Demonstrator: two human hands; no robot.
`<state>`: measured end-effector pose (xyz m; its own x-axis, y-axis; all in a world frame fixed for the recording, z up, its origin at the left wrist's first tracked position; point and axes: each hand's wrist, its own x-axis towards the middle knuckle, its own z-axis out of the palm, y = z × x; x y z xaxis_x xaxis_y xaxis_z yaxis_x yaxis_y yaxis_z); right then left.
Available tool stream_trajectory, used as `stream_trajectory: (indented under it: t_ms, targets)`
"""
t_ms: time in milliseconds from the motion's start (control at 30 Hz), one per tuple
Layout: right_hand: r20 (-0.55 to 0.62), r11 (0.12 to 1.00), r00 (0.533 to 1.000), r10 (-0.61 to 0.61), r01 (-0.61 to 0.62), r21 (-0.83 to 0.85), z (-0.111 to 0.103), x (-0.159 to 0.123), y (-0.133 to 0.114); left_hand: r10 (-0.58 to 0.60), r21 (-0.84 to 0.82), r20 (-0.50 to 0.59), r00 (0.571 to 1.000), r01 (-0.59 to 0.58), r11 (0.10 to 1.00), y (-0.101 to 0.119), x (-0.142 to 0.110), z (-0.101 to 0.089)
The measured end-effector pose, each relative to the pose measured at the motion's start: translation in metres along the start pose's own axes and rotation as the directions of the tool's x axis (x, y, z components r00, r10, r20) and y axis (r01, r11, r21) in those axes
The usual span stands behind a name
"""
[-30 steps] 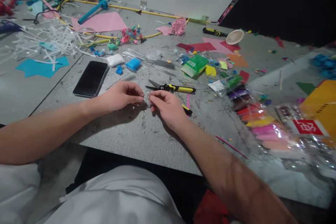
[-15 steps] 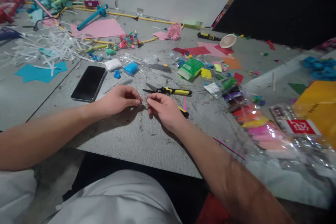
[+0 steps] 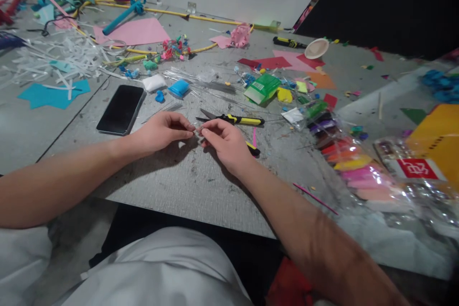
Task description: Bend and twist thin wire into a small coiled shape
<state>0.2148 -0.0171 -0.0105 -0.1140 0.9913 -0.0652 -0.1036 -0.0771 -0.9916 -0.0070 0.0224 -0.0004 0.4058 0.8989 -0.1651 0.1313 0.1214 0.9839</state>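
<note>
Close together over the grey table, my left hand [image 3: 168, 130] and my right hand [image 3: 224, 143] both pinch with thumb and fingers. Something tiny and thin seems to sit between the fingertips, too small to name. Just beyond my right hand lie scissors with black and yellow handles [image 3: 244, 120], their blades apart. A second black and yellow handle [image 3: 253, 148] shows partly behind that hand, beside a short pink strip [image 3: 254, 136]. To the left of my left hand rests a black phone [image 3: 121, 109]. Thin wires [image 3: 163, 112] lie behind the left hand.
A white packet [image 3: 153, 82], a blue packet [image 3: 179, 88] and a green packet [image 3: 262, 89] lie farther back. Bags of coloured clay [image 3: 353, 172] cover the right side. White paper strips [image 3: 53, 60] are heaped at left. A magenta stick [image 3: 315, 198] lies near the front right.
The whole view has shifted slightly. My hands stay pinched together at the same spot, with fingertips a little closer. Nothing on the table has visibly moved.
</note>
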Motion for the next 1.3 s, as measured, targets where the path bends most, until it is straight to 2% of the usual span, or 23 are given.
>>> stream_trajectory:
  t_ms: [167,333,500,600,733,833,967,1167,1300]
  targets:
    - [0.028,1.000,0.999,0.018,-0.018,0.011,-0.002,0.002,0.005,0.014,-0.014,0.010,1.000,-0.013,1.000,0.000,0.001,0.001]
    - [0.007,0.999,1.000,0.019,-0.019,0.032,0.000,0.002,0.009,0.013,-0.044,-0.012,1.000,-0.014,0.999,0.002,0.000,0.002]
    - [0.019,0.986,0.998,0.053,-0.056,0.155,-0.003,0.007,0.011,-0.005,-0.092,0.020,1.000,0.007,0.996,0.005,0.000,0.003]
    - [0.092,0.967,0.992,0.090,-0.109,0.231,-0.011,0.013,0.012,-0.013,-0.153,0.058,0.998,0.022,0.988,0.005,0.000,0.002]
    - [0.257,0.964,0.963,0.082,-0.143,0.226,-0.023,0.018,0.011,-0.037,-0.211,0.101,0.994,0.058,0.976,0.003,0.000,0.000]
    - [0.300,0.979,0.952,0.052,-0.108,0.173,-0.026,0.018,0.009,-0.032,-0.163,0.128,0.991,0.052,0.985,0.002,0.000,-0.002]
    - [0.287,0.998,0.958,-0.016,-0.002,0.062,-0.020,0.016,0.008,-0.005,-0.190,0.191,0.982,0.041,0.981,0.005,-0.001,-0.001]
    - [0.250,0.993,0.961,-0.115,0.114,0.019,-0.013,0.012,0.006,0.015,-0.217,0.179,0.984,0.024,0.976,0.007,-0.002,0.003]
    - [0.201,0.992,0.972,-0.124,0.128,-0.003,-0.010,0.008,0.003,0.034,-0.234,0.175,0.984,0.008,0.972,0.007,-0.001,0.002]
